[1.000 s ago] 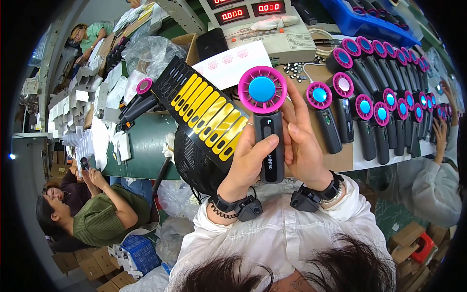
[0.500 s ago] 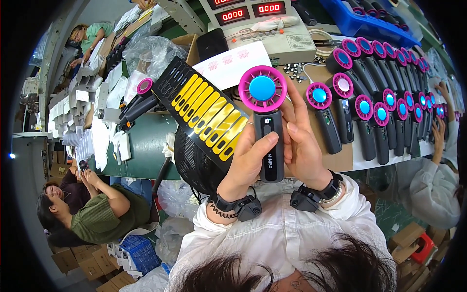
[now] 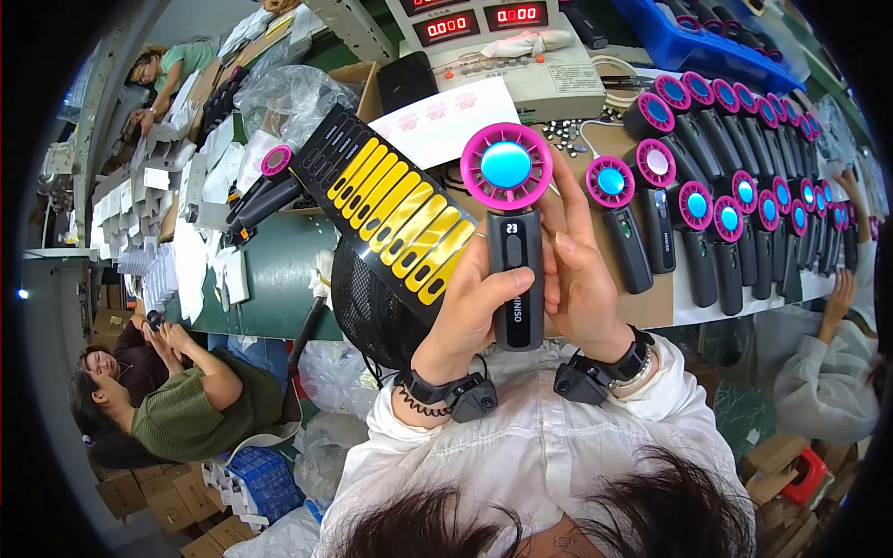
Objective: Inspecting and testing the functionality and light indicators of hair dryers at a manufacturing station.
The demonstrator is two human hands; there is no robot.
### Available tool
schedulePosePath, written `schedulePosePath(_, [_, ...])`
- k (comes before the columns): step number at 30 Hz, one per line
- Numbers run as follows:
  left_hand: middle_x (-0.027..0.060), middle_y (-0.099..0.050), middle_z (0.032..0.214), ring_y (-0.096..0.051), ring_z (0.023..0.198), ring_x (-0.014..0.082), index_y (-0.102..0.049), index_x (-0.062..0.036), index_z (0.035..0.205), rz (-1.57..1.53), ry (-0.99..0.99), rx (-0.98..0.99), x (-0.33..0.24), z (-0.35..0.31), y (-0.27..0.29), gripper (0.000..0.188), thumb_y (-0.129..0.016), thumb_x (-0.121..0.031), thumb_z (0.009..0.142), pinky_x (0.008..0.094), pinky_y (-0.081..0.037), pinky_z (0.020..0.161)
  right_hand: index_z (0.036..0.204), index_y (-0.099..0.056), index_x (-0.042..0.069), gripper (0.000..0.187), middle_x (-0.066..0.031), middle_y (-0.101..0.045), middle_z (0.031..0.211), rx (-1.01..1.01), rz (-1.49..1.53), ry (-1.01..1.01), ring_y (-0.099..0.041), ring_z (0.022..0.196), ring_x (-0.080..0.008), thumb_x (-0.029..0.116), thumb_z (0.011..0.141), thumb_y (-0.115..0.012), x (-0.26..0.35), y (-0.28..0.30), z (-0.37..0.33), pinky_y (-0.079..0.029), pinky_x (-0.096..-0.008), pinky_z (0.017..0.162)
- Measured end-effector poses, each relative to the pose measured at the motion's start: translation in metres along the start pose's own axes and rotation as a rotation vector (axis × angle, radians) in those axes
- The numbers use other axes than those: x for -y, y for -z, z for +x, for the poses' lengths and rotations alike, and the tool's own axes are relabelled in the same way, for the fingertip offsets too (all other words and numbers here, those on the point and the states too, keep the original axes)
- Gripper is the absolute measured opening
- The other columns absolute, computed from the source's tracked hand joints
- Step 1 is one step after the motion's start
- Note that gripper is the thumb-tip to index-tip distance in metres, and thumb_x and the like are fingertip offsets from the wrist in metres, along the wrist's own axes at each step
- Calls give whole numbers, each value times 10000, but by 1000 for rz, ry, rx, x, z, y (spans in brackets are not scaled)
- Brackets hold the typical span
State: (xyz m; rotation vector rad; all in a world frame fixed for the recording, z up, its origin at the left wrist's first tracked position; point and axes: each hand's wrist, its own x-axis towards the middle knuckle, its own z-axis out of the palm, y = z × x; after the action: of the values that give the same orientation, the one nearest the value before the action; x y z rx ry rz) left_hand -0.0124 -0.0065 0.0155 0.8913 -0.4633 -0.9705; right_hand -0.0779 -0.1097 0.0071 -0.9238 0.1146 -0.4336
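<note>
A handheld fan [image 3: 517, 237] with a black handle, pink ring and shiny blue centre is held upright in front of me. My left hand [image 3: 476, 302] is closed round its handle, the thumb lying on the front below the button. A small white display glows near the handle's top. My right hand [image 3: 579, 265] stands against the other side of the handle, fingers stretched up behind the fan and apart. To the left lies a black sheet of yellow strip-shaped stickers [image 3: 395, 209], partly over a black mesh bag [image 3: 367, 316].
Several similar fans [image 3: 730, 219] lie in rows on the right. A test meter with red displays [image 3: 516, 74] stands at the back, beside a blue bin [image 3: 716, 46]. White boxes [image 3: 153, 186] crowd the left. Co-workers sit at the left and right.
The fan's display has switched from a small icon to lit digits. My left thumb has slid slightly down the handle. The fan's head has shifted slightly right.
</note>
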Motion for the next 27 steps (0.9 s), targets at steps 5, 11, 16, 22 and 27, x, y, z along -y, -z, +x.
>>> schedulePosePath(5, [119, -533, 861, -566, 671, 184, -357, -2, 1110, -37, 30, -15, -3, 0, -2, 379, -514, -119, 786, 290, -475, 597, 1397, -87, 90, 705, -155, -263, 1396, -18, -21, -12, -355, 463, 23, 300, 811, -418, 0, 0, -1, -252, -104, 357])
schedulePosePath(11, [121, -530, 854, -567, 671, 186, -340, -5, 1126, -36, 42, -31, -5, -3, -5, 389, -504, -113, 790, 290, -476, 605, 1397, -81, 91, 714, -152, -264, 1397, -25, -13, 4, -340, 439, 21, 289, 803, -424, 0, -1, -2, -247, -111, 351])
schedulePosePath(16, [124, -525, 850, -568, 680, 191, -312, -9, 1160, -29, 45, -15, -7, -4, -6, 420, -489, -108, 792, 297, -482, 616, 1398, -78, 89, 731, -154, -259, 1397, -35, 9, 10, -352, 447, 21, 274, 790, -440, 3, -4, -3, -250, -114, 351])
schedulePosePath(22, [133, -520, 866, -574, 706, 206, -283, -12, 1199, -72, 58, -36, -2, -4, -6, 466, -465, -117, 783, 309, -490, 629, 1397, -80, 85, 784, -158, -285, 1369, -9, -13, 47, -516, 739, -47, 186, 733, -484, 6, -8, 1, -367, -114, 485])
schedulePosePath(27, [145, -503, 935, -584, 740, 224, -263, -15, 1221, -144, 75, -59, -5, -3, -7, 513, -442, -118, 751, 325, -501, 661, 1391, -94, 63, 799, -147, -227, 1372, 75, 102, 67, -164, 1313, -255, -5, 696, -482, 6, 1, 1, -136, -377, 1063])
